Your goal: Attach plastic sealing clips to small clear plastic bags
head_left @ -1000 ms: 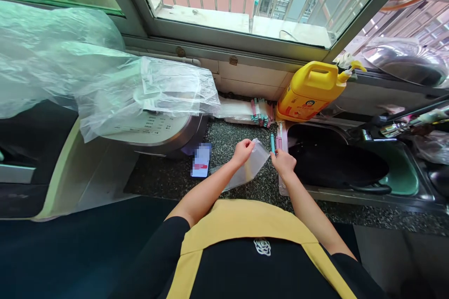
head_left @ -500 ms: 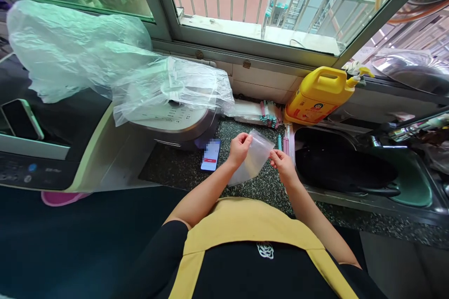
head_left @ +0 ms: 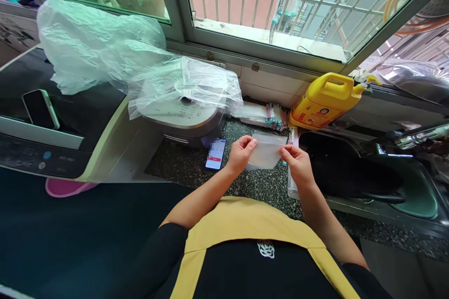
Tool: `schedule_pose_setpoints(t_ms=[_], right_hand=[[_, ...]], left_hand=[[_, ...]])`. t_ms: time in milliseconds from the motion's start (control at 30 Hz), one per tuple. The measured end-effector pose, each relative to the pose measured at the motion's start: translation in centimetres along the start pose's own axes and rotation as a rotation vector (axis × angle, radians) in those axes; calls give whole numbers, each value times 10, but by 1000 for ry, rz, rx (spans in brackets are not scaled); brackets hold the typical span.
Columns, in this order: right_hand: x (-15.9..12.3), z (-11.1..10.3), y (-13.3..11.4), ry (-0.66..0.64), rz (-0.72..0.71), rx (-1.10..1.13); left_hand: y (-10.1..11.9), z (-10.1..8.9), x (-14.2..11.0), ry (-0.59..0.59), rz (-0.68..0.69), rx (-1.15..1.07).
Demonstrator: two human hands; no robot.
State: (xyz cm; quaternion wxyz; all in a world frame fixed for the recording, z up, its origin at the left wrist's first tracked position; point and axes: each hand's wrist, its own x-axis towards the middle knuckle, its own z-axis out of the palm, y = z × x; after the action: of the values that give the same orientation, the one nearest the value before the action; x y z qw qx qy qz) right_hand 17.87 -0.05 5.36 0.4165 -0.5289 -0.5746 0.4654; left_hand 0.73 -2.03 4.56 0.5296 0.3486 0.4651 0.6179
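Since the earlier frame, the clear bag [head_left: 267, 153] turns more level between the left hand [head_left: 241, 153] and the right hand [head_left: 298, 162].
The left hand pinches its left edge; the right hand pinches its right edge; below them is the speckled counter [head_left: 259, 186]; a lit phone [head_left: 216, 155] lies near the left hand; farther back, a pile of clear packets [head_left: 251, 113] lies just beside the yellow jug [head_left: 321, 103].
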Motion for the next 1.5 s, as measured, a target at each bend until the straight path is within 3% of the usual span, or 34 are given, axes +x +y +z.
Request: schedule_pose_setpoints(t_ms=[267,367,600,733,833,1133,1500], right_hand=[[16,-12,-10,61,-59,0],[23,-10,-10,62,-93,-21],[31,8,-3,42,-139,-134],[19,15,3,105,-182,-184],[4,19,4,48,-227,-156],[-19,29,-7,-165,-310,-108],[-23,36,-9,-180,-319,-122]], left_hand=[[14,6,-9,-226,-124,-135],[20,11,-12,-261,-138,-162],[17,14,-11,-207,-184,-198],[14,9,-8,-123,-174,-215],[16,6,-6,-90,-173,-224],[18,8,-5,-139,-123,-218],[13,9,-7,-129,-133,-195]])
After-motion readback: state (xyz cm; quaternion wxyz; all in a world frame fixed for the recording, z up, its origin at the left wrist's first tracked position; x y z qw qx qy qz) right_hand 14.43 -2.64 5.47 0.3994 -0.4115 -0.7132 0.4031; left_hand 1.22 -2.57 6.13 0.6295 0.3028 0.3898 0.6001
